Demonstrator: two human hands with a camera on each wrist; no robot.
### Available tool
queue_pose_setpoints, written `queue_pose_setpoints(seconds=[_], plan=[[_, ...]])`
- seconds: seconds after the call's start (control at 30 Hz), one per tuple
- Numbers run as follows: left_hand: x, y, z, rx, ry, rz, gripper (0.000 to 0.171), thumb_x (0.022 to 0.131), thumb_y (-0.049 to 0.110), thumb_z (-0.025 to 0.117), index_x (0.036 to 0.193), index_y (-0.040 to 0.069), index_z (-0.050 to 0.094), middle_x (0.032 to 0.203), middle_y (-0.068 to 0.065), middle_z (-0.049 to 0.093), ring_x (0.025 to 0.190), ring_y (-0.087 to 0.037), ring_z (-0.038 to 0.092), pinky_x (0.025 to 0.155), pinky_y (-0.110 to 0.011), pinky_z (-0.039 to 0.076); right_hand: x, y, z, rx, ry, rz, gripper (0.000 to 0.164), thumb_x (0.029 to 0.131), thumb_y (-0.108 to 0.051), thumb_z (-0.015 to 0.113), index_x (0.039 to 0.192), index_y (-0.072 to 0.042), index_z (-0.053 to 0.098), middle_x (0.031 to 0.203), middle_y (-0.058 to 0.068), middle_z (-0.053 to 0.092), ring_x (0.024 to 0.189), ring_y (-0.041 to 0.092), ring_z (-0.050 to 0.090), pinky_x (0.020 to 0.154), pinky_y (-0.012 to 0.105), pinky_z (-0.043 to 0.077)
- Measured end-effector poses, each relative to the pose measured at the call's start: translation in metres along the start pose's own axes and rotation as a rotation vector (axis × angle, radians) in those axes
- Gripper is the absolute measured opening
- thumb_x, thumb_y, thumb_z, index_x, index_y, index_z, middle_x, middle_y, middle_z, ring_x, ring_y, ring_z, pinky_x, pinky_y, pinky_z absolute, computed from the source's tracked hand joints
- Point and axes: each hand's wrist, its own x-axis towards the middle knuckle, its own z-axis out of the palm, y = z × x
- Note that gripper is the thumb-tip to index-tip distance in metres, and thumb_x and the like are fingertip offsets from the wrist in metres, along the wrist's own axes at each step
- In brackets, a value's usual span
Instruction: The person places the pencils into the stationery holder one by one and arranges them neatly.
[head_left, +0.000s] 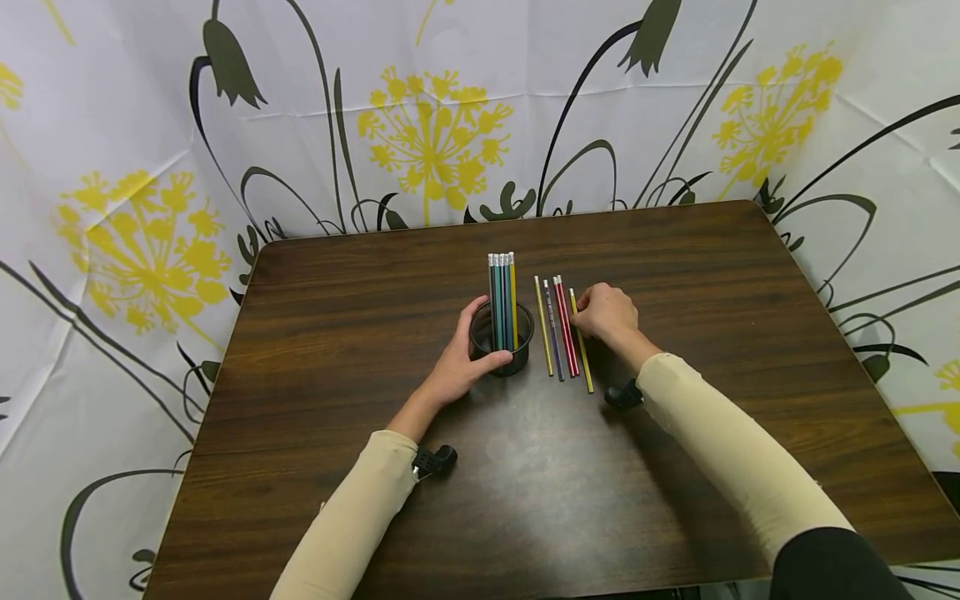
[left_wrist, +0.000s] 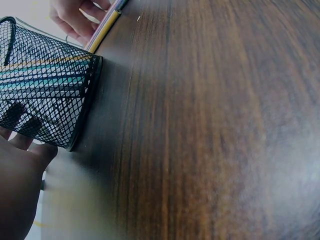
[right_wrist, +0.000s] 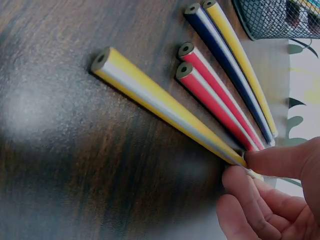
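A black mesh pencil cup (head_left: 522,358) stands upright on the table, holding several teal pencils (head_left: 498,292) and a yellow one, eraser ends up. My left hand (head_left: 459,362) grips the cup from its left side, thumb across the near side. My right hand (head_left: 606,312) pinches a yellow pencil (right_wrist: 150,100) near its eraser end, between thumb and fingers. That pencil lies low along the tabletop, its unsharpened end toward me. Left of it lie two red pencils (right_wrist: 210,95), then a dark blue pencil (right_wrist: 225,60) and another yellow pencil (head_left: 543,325), closest to the cup.
The brown wood-grain table (head_left: 337,317) runs back to a white cloth (head_left: 465,50) printed with yellow and dark plants. Dark wrist-worn devices (head_left: 435,460) sit at both sleeve cuffs.
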Motion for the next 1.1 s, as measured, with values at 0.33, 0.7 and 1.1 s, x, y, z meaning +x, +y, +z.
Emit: queue_pose_setpoints(seconds=[0.33,0.7,1.1], plan=[[-0.006,0.032,-0.002,0.0,-0.041,-0.03,0.085,0.092,0.01,0.068,0.156,0.016,0.011,0.155,-0.017,0.026,0.14,-0.033,0.03,0.11,-0.059,0.025,-0.005,-0.004,-0.02,0.101,0.062,-0.011,0.021,0.085,-0.025,0.07,0.1,-0.01,0.071,0.092,0.008,0.07,0.08,0.027,0.062,0.07,0.045,0.049],[-0.008,0.039,-0.002,0.012,-0.04,-0.035,0.084,0.092,0.008,0.067,0.156,0.016,0.012,0.154,-0.017,0.026,0.14,-0.034,0.03,0.109,-0.059,0.026,-0.027,-0.043,-0.063,0.376,0.322,-0.232,0.021,0.086,-0.02,0.066,0.104,-0.01,0.072,0.084,0.004,0.072,0.073,0.018,0.064,0.07,0.035,0.044],[-0.007,0.037,-0.002,-0.023,-0.044,-0.018,0.084,0.092,0.007,0.066,0.156,0.015,0.011,0.154,-0.018,0.027,0.14,-0.033,0.029,0.11,-0.058,0.026,-0.062,-0.083,-0.075,0.68,0.373,-0.569,0.019,0.088,-0.012,0.069,0.106,-0.006,0.067,0.088,0.004,0.071,0.066,0.014,0.064,0.061,0.025,0.05]])
